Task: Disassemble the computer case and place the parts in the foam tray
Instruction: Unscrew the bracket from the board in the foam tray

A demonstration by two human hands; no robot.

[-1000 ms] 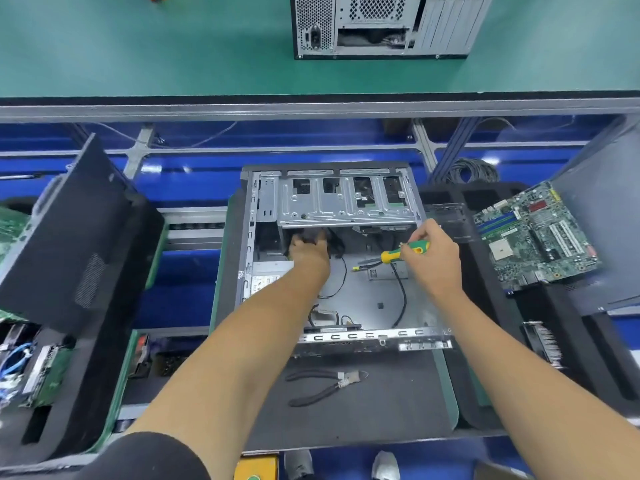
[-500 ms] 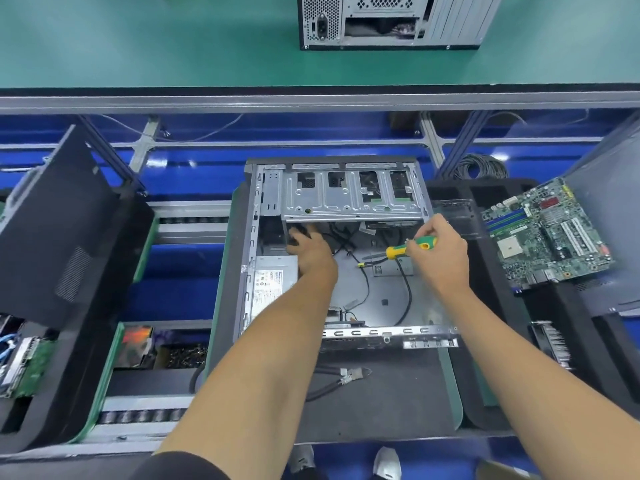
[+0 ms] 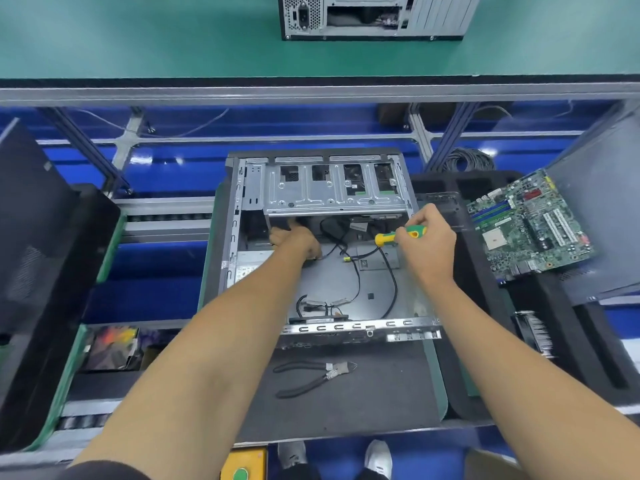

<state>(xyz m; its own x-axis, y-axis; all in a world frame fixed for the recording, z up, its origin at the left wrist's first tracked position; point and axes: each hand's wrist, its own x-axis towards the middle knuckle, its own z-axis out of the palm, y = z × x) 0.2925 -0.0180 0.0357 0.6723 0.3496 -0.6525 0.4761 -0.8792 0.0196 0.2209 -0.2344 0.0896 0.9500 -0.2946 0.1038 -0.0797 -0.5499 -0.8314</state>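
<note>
Electronics disassembly line: conveyor rollers (image 3: 166, 218), green bench (image 3: 138, 32), foam trays (image 3: 485, 306)

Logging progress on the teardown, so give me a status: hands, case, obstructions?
Left hand reaching under the drive cage, grip hidden. Right hand gripping screwdriver. Computer case open, motherboard already out. Loose cables across the case floor.

1. No text, brand or number is legible.
2. White label (image 3: 246, 270) on the power supply, inside the computer case (image 3: 346, 282) at its left wall: print present, too blurred to read.
</note>
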